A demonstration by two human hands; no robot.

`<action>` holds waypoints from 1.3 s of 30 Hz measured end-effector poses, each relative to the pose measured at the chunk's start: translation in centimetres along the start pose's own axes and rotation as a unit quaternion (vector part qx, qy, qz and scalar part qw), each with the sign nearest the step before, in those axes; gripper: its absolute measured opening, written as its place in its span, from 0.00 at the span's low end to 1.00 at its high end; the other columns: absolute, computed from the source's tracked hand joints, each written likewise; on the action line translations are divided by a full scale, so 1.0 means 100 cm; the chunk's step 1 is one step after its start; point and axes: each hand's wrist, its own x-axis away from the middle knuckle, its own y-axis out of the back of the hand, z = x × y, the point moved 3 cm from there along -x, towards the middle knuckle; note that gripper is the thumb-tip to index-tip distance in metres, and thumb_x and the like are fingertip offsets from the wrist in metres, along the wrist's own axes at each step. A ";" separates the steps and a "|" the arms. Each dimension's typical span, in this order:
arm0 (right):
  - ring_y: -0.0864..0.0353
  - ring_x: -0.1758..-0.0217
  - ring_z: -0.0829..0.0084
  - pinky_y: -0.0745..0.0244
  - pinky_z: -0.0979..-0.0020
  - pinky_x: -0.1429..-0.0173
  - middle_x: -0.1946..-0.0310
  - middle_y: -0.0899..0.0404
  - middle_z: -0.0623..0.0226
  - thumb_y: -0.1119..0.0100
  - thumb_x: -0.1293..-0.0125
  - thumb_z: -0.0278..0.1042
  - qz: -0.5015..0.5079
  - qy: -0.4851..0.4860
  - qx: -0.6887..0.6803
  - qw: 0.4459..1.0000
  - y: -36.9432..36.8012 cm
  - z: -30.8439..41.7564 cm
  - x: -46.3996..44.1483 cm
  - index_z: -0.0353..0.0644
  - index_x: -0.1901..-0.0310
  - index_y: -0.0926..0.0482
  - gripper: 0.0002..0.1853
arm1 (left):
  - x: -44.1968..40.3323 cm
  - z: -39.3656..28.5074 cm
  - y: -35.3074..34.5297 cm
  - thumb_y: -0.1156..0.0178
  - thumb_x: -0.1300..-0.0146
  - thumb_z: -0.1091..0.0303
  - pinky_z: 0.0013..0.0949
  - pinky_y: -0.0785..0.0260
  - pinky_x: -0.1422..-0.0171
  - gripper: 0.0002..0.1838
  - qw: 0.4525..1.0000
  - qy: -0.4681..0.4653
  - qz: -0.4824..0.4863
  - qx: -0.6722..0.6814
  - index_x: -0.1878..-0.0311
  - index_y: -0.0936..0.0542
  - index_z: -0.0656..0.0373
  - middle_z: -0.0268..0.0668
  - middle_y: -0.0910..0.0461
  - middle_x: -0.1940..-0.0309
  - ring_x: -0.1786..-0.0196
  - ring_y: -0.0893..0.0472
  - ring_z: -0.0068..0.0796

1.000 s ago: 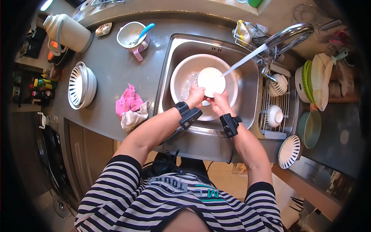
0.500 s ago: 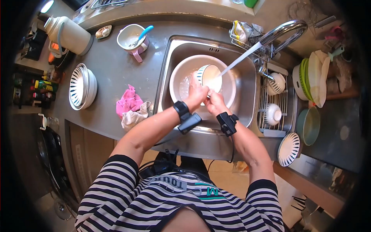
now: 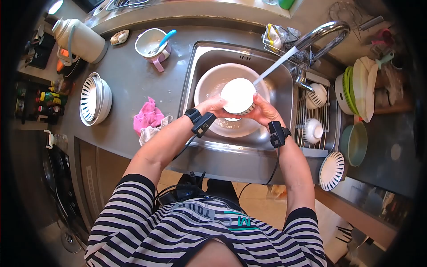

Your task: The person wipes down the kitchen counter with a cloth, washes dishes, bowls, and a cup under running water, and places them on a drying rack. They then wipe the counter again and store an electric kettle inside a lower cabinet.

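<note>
A white bowl [image 3: 238, 95] with dark stripes on its side is gripped between my two hands, above a pale plastic basin [image 3: 205, 80]. My left hand [image 3: 214, 107] closes on the bowl's left edge. On its right side, my right hand [image 3: 262, 110] wraps round the striped wall with the thumb up along it. Water runs from the chrome faucet [image 3: 321, 36] in a stream that reaches the bowl's upper right edge. The basin stands in the steel sink [image 3: 281, 129] with water in it. Part of another white piece shows just below the bowl.
Right of the sink, a drying rack [image 3: 307, 129] holds white bowls [image 3: 313, 131]; a striped plate [image 3: 332, 171] leans below it. On the left counter are stacked bowls [image 3: 96, 100], a mug [image 3: 152, 43], a pink cloth [image 3: 149, 116] and a thermos [image 3: 80, 41].
The bowl has turned so that a plain white face is toward me. My hands have moved apart, from close together at its lower edge to its left and right sides.
</note>
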 end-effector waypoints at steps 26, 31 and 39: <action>0.37 0.41 0.42 0.30 0.43 0.47 0.36 0.47 0.49 0.21 0.62 0.35 -0.561 -0.033 0.769 0.305 0.097 0.086 0.173 0.54 0.34 0.40 0.51 | -0.064 0.038 0.102 0.44 0.40 0.81 0.45 0.19 0.73 0.15 0.909 0.109 -0.274 -0.296 0.49 0.29 0.76 0.54 0.22 0.59 0.69 0.16 0.50; 0.37 0.41 0.42 0.31 0.41 0.46 0.36 0.46 0.49 0.20 0.64 0.33 -0.559 -0.043 0.758 0.334 0.107 0.081 0.179 0.53 0.35 0.39 0.51 | -0.064 0.041 0.094 0.55 0.45 0.88 0.49 0.18 0.71 0.23 0.896 0.038 -0.306 -0.318 0.43 0.35 0.71 0.56 0.24 0.54 0.63 0.17 0.55; 0.36 0.37 0.46 0.30 0.51 0.42 0.34 0.43 0.46 0.27 0.52 0.30 -0.412 0.193 0.817 0.353 0.067 0.072 0.138 0.40 0.38 0.35 0.38 | -0.054 0.024 0.069 0.59 0.46 0.91 0.53 0.17 0.57 0.32 0.956 0.022 -0.251 -0.147 0.36 0.41 0.63 0.57 0.29 0.47 0.51 0.21 0.58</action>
